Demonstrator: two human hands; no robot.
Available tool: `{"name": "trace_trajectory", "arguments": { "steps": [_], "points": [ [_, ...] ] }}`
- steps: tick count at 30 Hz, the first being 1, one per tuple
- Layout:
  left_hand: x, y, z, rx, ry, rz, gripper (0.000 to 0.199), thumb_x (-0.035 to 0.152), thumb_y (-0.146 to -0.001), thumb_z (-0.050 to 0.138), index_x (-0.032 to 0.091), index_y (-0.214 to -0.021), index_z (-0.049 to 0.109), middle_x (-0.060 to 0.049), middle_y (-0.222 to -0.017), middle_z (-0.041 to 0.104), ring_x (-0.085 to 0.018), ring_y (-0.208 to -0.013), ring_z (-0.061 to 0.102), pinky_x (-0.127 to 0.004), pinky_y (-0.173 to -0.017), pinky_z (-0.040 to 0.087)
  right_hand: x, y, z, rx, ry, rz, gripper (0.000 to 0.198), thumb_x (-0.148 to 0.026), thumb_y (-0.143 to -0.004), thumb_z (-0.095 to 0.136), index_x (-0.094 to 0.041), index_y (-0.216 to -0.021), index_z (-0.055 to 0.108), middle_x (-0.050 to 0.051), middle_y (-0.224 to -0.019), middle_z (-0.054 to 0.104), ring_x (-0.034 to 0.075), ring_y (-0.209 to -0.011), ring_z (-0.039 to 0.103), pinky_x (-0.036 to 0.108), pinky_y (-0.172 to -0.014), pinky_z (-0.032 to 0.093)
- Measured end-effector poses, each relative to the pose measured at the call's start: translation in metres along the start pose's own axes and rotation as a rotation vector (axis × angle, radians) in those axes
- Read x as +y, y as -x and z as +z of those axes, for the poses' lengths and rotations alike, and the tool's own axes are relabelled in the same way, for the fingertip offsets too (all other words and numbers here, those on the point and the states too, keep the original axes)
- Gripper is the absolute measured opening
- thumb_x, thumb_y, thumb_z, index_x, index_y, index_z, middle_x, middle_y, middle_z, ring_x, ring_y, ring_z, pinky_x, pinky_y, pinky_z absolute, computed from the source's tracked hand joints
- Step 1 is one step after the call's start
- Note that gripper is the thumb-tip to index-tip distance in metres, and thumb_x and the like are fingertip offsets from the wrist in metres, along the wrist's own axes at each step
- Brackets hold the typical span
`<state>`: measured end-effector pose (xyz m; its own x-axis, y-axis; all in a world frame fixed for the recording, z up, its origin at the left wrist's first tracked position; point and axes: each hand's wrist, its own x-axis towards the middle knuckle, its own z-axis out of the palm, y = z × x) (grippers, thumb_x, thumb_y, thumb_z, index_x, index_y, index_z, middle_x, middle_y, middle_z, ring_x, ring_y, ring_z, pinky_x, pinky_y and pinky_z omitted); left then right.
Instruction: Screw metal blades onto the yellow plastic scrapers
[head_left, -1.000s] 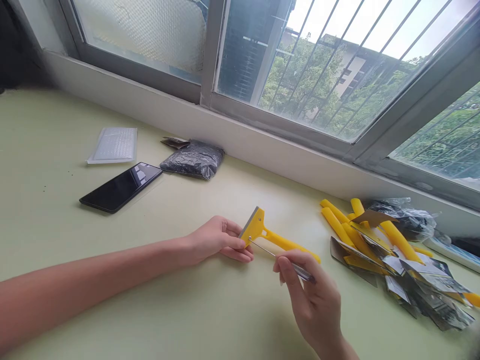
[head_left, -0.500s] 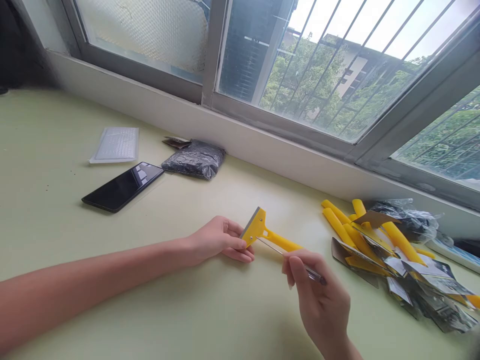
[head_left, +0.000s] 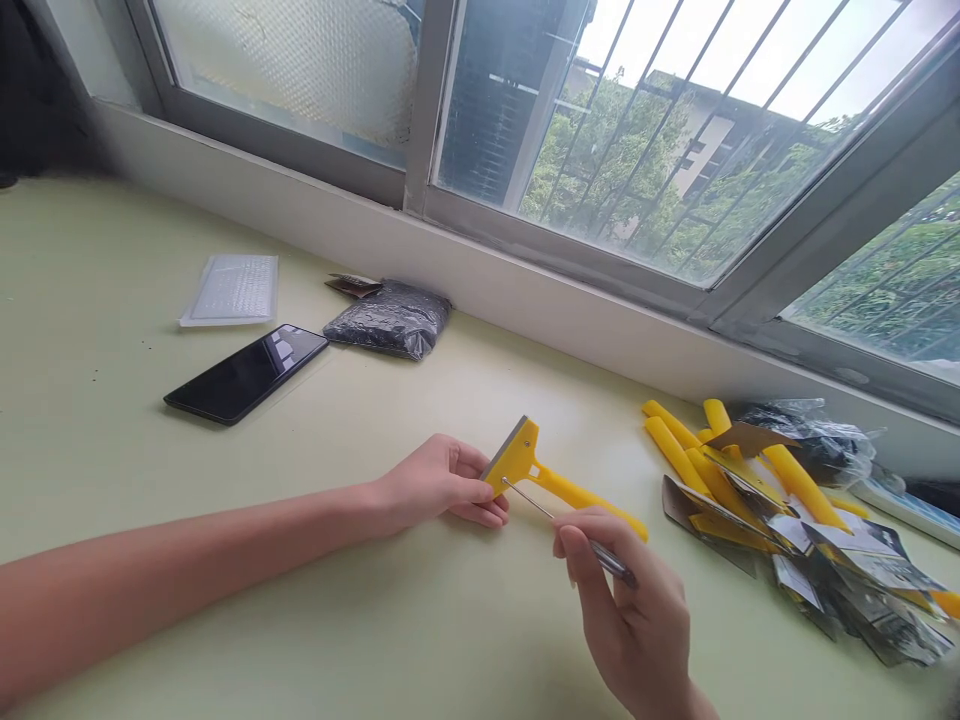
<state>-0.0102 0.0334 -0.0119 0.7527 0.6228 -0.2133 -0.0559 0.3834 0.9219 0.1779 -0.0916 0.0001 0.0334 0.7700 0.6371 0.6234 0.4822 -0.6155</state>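
Observation:
My left hand [head_left: 450, 482] pinches the lower corner of a yellow scraper's head, thumb on top and fingers beneath. The yellow scraper [head_left: 519, 455] has a grey blade edge facing up-left and a long handle that runs right, behind my right hand. Two screws show on its head. In my right hand [head_left: 626, 590] is a thin screwdriver [head_left: 531, 500] with a dark, partly see-through handle. Its tip meets the lower screw, close to my left thumb.
Several yellow scrapers [head_left: 720, 480] with cardboard and plastic packaging lie heaped at the right. A black phone [head_left: 247, 375], a clear plastic case [head_left: 232, 290] and a black plastic bag [head_left: 390, 318] rest at the back left. A window sill [head_left: 525, 270] borders the table.
The screwdriver's tip has moved left and down onto the lower screw, with my right hand shifting left. The scraper has turned slightly, and more of its handle shows.

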Motion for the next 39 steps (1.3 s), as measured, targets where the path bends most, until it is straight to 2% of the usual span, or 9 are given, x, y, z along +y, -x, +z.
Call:
{"name": "trace_trajectory", "arguments": {
  "steps": [6,10,12,16,19,25,28,34,39],
  "points": [
    [0.001,0.0,0.002,0.014,-0.018,0.003,0.039,0.035,-0.071,0.085,0.007,-0.098,0.076,-0.017,-0.098,0.077,-0.027,-0.092,0.076,-0.04,-0.092,0.06,-0.006,-0.003,-0.002,-0.04,0.07,-0.02,0.012,-0.018,-0.099,0.053,-0.022,-0.093,0.063,0.002,-0.074,0.061,0.014,-0.062,0.056,0.025,-0.054,0.045],
    [-0.002,-0.002,0.004,0.023,-0.029,0.026,0.041,0.037,-0.07,0.086,0.007,-0.096,0.076,-0.017,-0.096,0.077,-0.027,-0.091,0.076,-0.04,-0.091,0.061,-0.011,-0.006,-0.002,-0.051,0.102,0.017,0.016,-0.024,-0.102,0.046,-0.022,-0.096,0.061,0.009,-0.099,0.065,0.018,-0.079,0.062,0.028,-0.064,0.05],
    [-0.003,-0.002,0.004,0.026,-0.032,0.031,0.042,0.038,-0.07,0.086,0.007,-0.095,0.076,-0.017,-0.095,0.077,-0.027,-0.09,0.076,-0.04,-0.091,0.061,-0.012,-0.008,0.001,-0.048,0.042,0.059,0.017,-0.026,-0.104,0.043,-0.022,-0.101,0.059,0.011,-0.11,0.065,0.015,-0.075,0.06,0.028,-0.061,0.049],
    [-0.003,-0.002,0.003,0.03,-0.049,0.03,0.043,0.039,-0.069,0.087,0.007,-0.094,0.075,-0.016,-0.093,0.077,-0.028,-0.092,0.076,-0.04,-0.092,0.06,-0.01,-0.015,0.016,-0.025,-0.191,0.136,0.018,-0.03,-0.106,0.041,-0.024,-0.106,0.057,0.003,-0.092,0.065,0.009,-0.052,0.046,0.023,-0.05,0.04],
    [-0.002,-0.002,0.0,0.03,-0.055,0.013,0.042,0.039,-0.07,0.087,0.007,-0.094,0.075,-0.016,-0.091,0.077,-0.029,-0.092,0.077,-0.04,-0.094,0.06,-0.014,-0.023,0.027,-0.025,-0.245,0.219,0.025,-0.038,-0.107,0.039,-0.023,-0.101,0.057,-0.001,-0.075,0.055,0.011,-0.057,0.046,0.023,-0.05,0.038],
    [0.002,-0.003,-0.009,0.015,-0.052,0.015,0.04,0.032,-0.068,0.089,0.006,-0.095,0.075,-0.018,-0.096,0.077,-0.029,-0.094,0.076,-0.038,-0.097,0.059,-0.025,-0.033,0.029,-0.1,-0.311,0.261,0.04,-0.046,-0.107,0.03,-0.025,-0.123,0.059,0.003,-0.089,0.058,0.014,-0.067,0.052,0.026,-0.058,0.046],
    [0.004,-0.002,-0.011,0.039,-0.068,0.005,0.037,0.028,-0.067,0.09,0.005,-0.091,0.073,-0.02,-0.096,0.076,-0.03,-0.092,0.077,-0.038,-0.096,0.06,-0.024,-0.036,0.031,-0.011,-0.341,0.189,0.039,-0.047,-0.105,0.037,-0.023,-0.122,0.063,0.004,-0.091,0.062,0.013,-0.063,0.054,0.028,-0.059,0.049],
    [0.006,-0.004,-0.012,0.035,-0.102,0.016,0.025,0.02,-0.069,0.085,0.005,-0.085,0.073,-0.018,-0.09,0.076,-0.03,-0.093,0.077,-0.036,-0.096,0.059,-0.021,-0.055,0.057,0.274,-0.394,0.205,0.032,-0.048,-0.093,0.063,-0.018,-0.083,0.067,0.003,-0.074,0.068,0.01,-0.048,0.052,0.025,-0.048,0.046],
    [0.012,0.0,-0.007,0.03,-0.116,0.032,0.011,0.01,-0.073,0.079,0.006,-0.081,0.073,-0.016,-0.089,0.075,-0.027,-0.09,0.077,-0.035,-0.098,0.059,-0.023,-0.061,0.067,0.366,-0.412,0.194,0.036,-0.053,-0.095,0.057,-0.018,-0.099,0.067,0.002,-0.075,0.066,0.012,-0.053,0.056,0.023,-0.047,0.044]
  ]
}}
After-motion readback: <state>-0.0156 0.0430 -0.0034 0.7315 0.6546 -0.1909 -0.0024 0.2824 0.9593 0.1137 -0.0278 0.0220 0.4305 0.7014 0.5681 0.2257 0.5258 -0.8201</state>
